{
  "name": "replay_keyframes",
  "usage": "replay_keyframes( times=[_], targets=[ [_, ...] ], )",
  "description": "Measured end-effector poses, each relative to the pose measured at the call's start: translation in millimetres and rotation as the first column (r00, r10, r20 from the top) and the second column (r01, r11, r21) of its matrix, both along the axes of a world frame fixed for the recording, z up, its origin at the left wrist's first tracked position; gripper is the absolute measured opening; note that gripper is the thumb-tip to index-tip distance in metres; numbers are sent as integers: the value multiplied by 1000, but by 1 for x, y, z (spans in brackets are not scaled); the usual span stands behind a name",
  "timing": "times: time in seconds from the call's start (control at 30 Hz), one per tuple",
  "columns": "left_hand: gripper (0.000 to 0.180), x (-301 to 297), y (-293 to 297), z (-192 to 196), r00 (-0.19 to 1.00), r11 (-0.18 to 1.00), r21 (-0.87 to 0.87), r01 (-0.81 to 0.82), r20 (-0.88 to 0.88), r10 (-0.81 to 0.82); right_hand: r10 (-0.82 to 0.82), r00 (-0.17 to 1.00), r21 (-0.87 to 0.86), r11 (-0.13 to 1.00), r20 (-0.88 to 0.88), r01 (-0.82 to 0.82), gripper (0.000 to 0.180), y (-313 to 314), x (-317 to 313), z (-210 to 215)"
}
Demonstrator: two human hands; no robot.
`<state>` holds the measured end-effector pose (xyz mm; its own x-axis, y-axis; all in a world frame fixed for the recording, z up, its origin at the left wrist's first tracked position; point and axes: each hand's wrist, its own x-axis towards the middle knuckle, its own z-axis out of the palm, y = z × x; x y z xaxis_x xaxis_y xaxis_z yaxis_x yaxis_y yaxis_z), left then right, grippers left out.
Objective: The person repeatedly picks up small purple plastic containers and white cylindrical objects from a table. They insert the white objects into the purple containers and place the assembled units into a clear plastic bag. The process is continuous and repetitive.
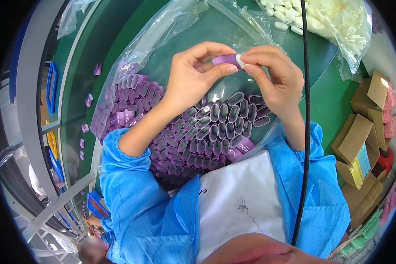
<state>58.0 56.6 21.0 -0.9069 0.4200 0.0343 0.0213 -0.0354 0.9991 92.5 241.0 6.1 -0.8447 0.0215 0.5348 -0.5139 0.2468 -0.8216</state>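
My left hand [190,75] pinches a small purple oval tube shell [223,60] between thumb and fingers. At the shell's right end sits a white piece [240,61], gripped by the thumb and fingertips of my right hand [275,75]. The two parts touch; how deep the white one goes is hidden by my fingers. Below both hands lies a large pile of purple shells [191,145], many with their hollow oval ends facing up. Clear plastic sheeting [163,26] surrounds the pile on the green work surface [193,48].
A clear bag of white oval pieces [290,13] rests at the far right. A black cable [305,132] hangs beside my right arm. Single purple pieces [89,100] line a green strip on the left. Open cardboard boxes [356,141] stand at right. Another person [94,246] is at lower left.
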Motion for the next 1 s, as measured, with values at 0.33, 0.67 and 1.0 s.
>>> replay_keyframes(
  times=[0.33,0.67,1.0],
  targets=[
    [29,0,0,5,990,997,82,14,139,-25,-29,997,-96,995,-70,22,15,0,3,-10],
    [28,2,-1,7,985,994,111,-2,173,-17,-6,983,73,997,-181,20,16,-3,8,-6],
    [35,-126,-215,11,831,666,-511,-543,-213,514,-550,821,325,813,154,483,14,94,-42,-22]
  ],
)
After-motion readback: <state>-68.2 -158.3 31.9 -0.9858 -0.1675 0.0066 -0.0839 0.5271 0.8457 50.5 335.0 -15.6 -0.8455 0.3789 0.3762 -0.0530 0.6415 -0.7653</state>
